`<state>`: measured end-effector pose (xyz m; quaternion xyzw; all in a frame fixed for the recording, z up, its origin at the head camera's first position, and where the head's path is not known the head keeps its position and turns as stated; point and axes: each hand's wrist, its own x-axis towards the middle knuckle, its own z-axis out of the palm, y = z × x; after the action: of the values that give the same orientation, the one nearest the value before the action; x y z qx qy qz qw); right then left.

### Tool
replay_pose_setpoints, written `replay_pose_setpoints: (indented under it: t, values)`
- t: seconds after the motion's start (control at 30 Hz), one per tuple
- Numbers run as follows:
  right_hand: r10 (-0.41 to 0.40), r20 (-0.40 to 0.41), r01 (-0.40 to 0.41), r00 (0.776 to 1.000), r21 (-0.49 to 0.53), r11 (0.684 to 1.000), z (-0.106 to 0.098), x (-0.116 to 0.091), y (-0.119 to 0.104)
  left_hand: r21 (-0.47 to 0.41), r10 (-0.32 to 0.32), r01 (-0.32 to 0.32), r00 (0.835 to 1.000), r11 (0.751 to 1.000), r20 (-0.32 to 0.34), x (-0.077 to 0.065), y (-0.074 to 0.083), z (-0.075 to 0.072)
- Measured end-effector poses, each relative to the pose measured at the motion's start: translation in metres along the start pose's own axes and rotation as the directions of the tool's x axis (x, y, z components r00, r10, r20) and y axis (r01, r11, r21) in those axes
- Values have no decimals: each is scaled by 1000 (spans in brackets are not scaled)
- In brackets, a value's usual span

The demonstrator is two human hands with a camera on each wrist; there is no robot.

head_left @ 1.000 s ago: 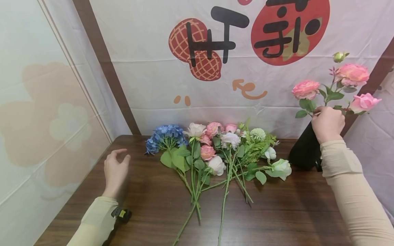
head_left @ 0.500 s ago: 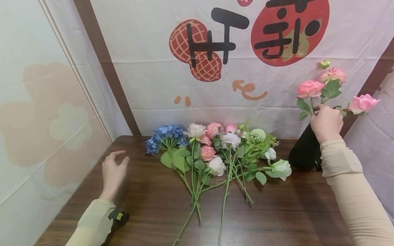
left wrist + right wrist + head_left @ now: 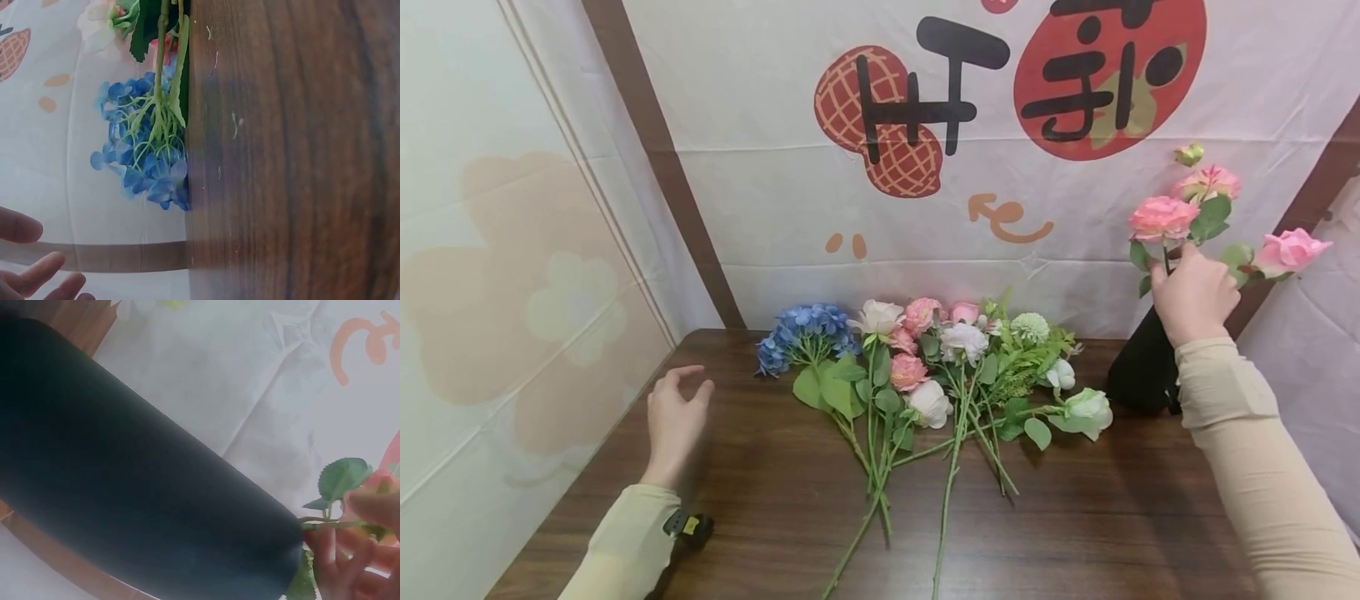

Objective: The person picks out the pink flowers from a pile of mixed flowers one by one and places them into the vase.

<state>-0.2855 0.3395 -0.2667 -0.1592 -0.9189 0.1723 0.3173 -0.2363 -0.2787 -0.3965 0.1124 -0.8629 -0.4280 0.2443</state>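
Observation:
At the right, my right hand (image 3: pixel 1197 296) pinches the stem of a pink flower (image 3: pixel 1163 218) just above the mouth of a black vase (image 3: pixel 1138 367). In the right wrist view the thumb and fingers (image 3: pixel 340 559) close around that green stem (image 3: pixel 344 523), beside the rim of the dark vase (image 3: pixel 156 469). A second pink bloom and a green bud rise behind; a pink rose (image 3: pixel 1291 252) leans out to the right. My left hand (image 3: pixel 676 429) hovers over the left of the table with loosely bent fingers, holding nothing. The stem's lower end is hidden.
Across the table (image 3: pixel 1060 533) lie several flowers: a blue hydrangea (image 3: pixel 808 333), a white rose (image 3: pixel 931 404), pink blooms (image 3: pixel 908 372), a green pompom (image 3: pixel 1030 327) and a pale green rose (image 3: pixel 1088 412). Their stems point toward the front. A printed cloth (image 3: pixel 760 208) hangs behind.
The rear pink bloom and the bud have swung left and down, and the front pink bloom has shifted slightly right. My right fingers have changed position on the stem. The left hand has barely moved.

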Motion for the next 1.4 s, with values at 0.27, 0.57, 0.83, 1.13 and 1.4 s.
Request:
replay_pose_setpoints:
  t: [0.27, 0.57, 0.83, 1.13, 1.4]
  values:
    - [65, -70, -66, 995, -18, 998, 1, 3, 3, 1, 3, -3, 1000, 1000, 0, -1, 1, 0]
    - [88, -46, -92, 995, -76, 993, -4, 3, 10, 3, -18, 18, 1000, 1000, 8, 0, 1, 0]
    - [93, -20, -95, 995, -125, 988, -4, 3, 14, 7, -9, 9, 1000, 1000, 6, 0, 2, -1]
    - [139, 89, -119, 986, -198, 973, -8, 4, 9, 10, -3, 3, 1000, 1000, -2, 1, 0, -1]
    - [195, 187, -143, 963, -259, 955, -13, 5, 7, -3, -6, 6, 1000, 1000, 9, 0, 0, 0]
